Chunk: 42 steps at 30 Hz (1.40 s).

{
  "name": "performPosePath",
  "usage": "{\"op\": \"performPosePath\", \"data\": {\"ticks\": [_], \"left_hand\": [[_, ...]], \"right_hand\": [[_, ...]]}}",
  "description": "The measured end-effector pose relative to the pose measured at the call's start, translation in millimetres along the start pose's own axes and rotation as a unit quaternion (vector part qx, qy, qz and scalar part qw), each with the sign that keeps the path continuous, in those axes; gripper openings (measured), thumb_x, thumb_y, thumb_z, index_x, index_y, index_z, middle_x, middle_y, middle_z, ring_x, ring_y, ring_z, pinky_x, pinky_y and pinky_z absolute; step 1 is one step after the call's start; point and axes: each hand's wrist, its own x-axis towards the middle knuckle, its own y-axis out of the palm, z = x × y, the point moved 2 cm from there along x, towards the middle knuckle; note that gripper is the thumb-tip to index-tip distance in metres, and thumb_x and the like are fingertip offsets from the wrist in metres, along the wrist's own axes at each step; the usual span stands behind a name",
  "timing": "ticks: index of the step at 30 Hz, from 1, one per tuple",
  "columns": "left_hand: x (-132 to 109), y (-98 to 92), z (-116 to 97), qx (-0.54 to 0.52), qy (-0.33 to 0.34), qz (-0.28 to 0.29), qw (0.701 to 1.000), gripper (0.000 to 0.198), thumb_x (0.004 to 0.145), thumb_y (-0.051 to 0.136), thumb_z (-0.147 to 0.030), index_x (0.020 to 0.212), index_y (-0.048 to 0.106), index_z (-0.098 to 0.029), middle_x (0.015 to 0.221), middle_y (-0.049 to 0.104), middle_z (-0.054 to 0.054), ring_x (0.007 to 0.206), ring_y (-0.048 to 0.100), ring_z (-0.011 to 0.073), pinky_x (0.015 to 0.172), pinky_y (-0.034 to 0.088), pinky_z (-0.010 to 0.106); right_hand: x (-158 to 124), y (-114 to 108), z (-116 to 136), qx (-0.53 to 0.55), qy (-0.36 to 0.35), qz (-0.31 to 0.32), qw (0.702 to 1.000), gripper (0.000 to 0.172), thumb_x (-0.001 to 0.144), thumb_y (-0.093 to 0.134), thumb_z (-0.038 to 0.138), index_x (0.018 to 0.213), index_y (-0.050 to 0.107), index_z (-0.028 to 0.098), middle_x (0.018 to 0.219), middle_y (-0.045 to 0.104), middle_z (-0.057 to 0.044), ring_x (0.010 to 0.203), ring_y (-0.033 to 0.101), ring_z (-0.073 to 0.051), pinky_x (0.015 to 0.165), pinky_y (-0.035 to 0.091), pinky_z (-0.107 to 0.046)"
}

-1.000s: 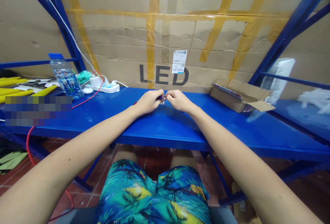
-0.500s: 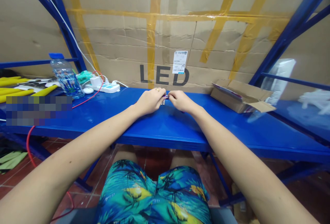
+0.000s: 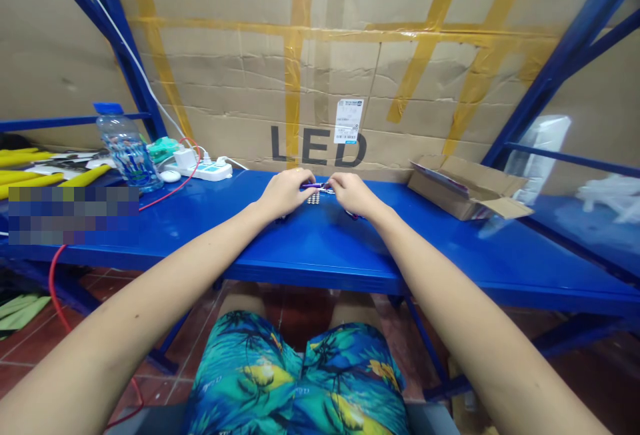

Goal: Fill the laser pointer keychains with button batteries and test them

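Over the blue table, my left hand [image 3: 285,193] is closed in a pinch round a thin purple stick-like piece [image 3: 311,185]. My right hand [image 3: 354,195] has its fingertips pressed together at a small silvery piece [image 3: 327,190], at the right end of the purple one. Whether the two pieces are joined I cannot tell. Just below the fingertips, a cluster of small shiny metal beads [image 3: 313,199] sits on the table. Dark small items show partly from under both palms, too hidden to name.
The blue table [image 3: 310,248] runs across, with a big taped carton [image 3: 240,88] behind it. At left are a water bottle [image 3: 127,148], a white power strip [image 3: 213,169], a red cable [image 3: 175,189] and yellow-handled items [image 3: 35,178]. An open cardboard box [image 3: 460,188] stands at right.
My left hand has shifted slightly left, away from the right one. More of the purple piece, the silvery piece and the bead cluster now shows between the hands.
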Motion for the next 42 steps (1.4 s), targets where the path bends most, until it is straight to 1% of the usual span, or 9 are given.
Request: {"op": "performPosePath", "data": {"ticks": [5, 8, 14, 20, 24, 30, 33, 37, 42], "left_hand": [[3, -11.2, 10, -0.096, -0.053, -0.059, 0.992, 0.008, 0.084, 0.069, -0.025, 0.089, 0.069, -0.019, 0.082, 0.071, 0.002, 0.073, 0.06, 0.0165, 0.07, 0.045, 0.03], [2, -13.7, 7, -0.127, -0.031, -0.092, 0.987, 0.005, 0.083, 0.068, -0.021, 0.086, 0.067, -0.018, 0.08, 0.069, 0.002, 0.071, 0.059, 0.0151, 0.07, 0.046, 0.029], [-2, -4.8, -2, -0.103, 0.074, -0.065, 0.99, 0.003, 0.088, 0.059, -0.019, 0.087, 0.062, -0.02, 0.091, 0.07, 0.004, 0.083, 0.061, 0.0168, 0.078, 0.047, 0.03], [-2, -2.3, -9, -0.087, 0.103, -0.022, 0.991, 0.003, 0.09, 0.06, -0.02, 0.089, 0.057, -0.02, 0.089, 0.067, 0.004, 0.085, 0.06, 0.0174, 0.079, 0.046, 0.031], [1, -2.9, -4, -0.137, 0.037, -0.046, 0.989, 0.034, 0.079, 0.073, -0.019, 0.105, 0.051, -0.02, 0.097, 0.063, 0.004, 0.081, 0.058, 0.0149, 0.076, 0.047, 0.03], [3, 2.6, 14, -0.192, -0.028, -0.06, 0.979, 0.068, 0.064, 0.087, -0.031, 0.118, 0.047, -0.02, 0.106, 0.063, 0.006, 0.082, 0.057, 0.014, 0.079, 0.049, 0.031], [5, 5.8, 17, -0.307, -0.066, -0.042, 0.949, 0.061, 0.07, 0.081, -0.05, 0.112, 0.051, -0.018, 0.103, 0.065, 0.009, 0.085, 0.062, 0.0171, 0.075, 0.05, 0.032], [9, 4.6, 16, -0.492, -0.137, 0.0, 0.86, 0.056, 0.093, 0.04, -0.069, 0.103, 0.057, -0.017, 0.097, 0.07, 0.015, 0.084, 0.067, 0.0207, 0.068, 0.052, 0.034], [9, -4.0, 17, -0.515, -0.178, 0.0, 0.839, 0.077, 0.092, 0.017, -0.078, 0.098, 0.063, -0.015, 0.095, 0.071, 0.02, 0.086, 0.069, 0.0247, 0.069, 0.054, 0.039]], "right_hand": [[5, -7, -12, 0.161, 0.111, -0.022, 0.98, 0.024, 0.092, 0.044, 0.015, 0.074, 0.059, 0.017, 0.058, 0.057, -0.002, 0.058, 0.053, -0.016, 0.057, 0.038, -0.026], [5, -11, -14, 0.266, 0.154, 0.0, 0.952, 0.018, 0.089, 0.046, 0.012, 0.077, 0.059, 0.016, 0.064, 0.062, -0.004, 0.058, 0.057, -0.015, 0.052, 0.039, -0.025], [0, -11, 1, 0.278, 0.046, 0.073, 0.957, 0.022, 0.087, 0.056, 0.025, 0.077, 0.071, 0.014, 0.083, 0.074, -0.006, 0.078, 0.063, -0.016, 0.074, 0.048, -0.026], [-7, 0, 2, 0.324, 0.065, 0.145, 0.933, 0.019, 0.086, 0.057, 0.024, 0.072, 0.065, 0.015, 0.07, 0.072, -0.006, 0.063, 0.062, -0.014, 0.061, 0.048, -0.025], [-6, 2, -3, 0.379, 0.093, 0.142, 0.91, 0.007, 0.081, 0.06, 0.019, 0.074, 0.06, 0.017, 0.063, 0.066, -0.003, 0.055, 0.063, -0.015, 0.054, 0.051, -0.026], [-4, -1, -1, 0.381, 0.105, 0.089, 0.914, 0.016, 0.079, 0.06, 0.015, 0.066, 0.051, 0.02, 0.053, 0.048, 0.004, 0.044, 0.047, -0.01, 0.04, 0.045, -0.024], [-4, -3, 1, 0.373, 0.105, 0.09, 0.917, 0.014, 0.08, 0.059, 0.015, 0.068, 0.053, 0.019, 0.054, 0.048, 0.004, 0.045, 0.046, -0.01, 0.04, 0.045, -0.023], [-4, -4, 1, 0.367, 0.098, 0.081, 0.922, 0.015, 0.079, 0.057, 0.013, 0.066, 0.053, 0.019, 0.053, 0.046, 0.004, 0.045, 0.044, -0.009, 0.04, 0.044, -0.022], [-3, -2, 0, 0.363, 0.105, 0.091, 0.921, 0.015, 0.079, 0.058, 0.014, 0.067, 0.052, 0.019, 0.053, 0.047, 0.004, 0.044, 0.044, -0.009, 0.038, 0.042, -0.022]]}}
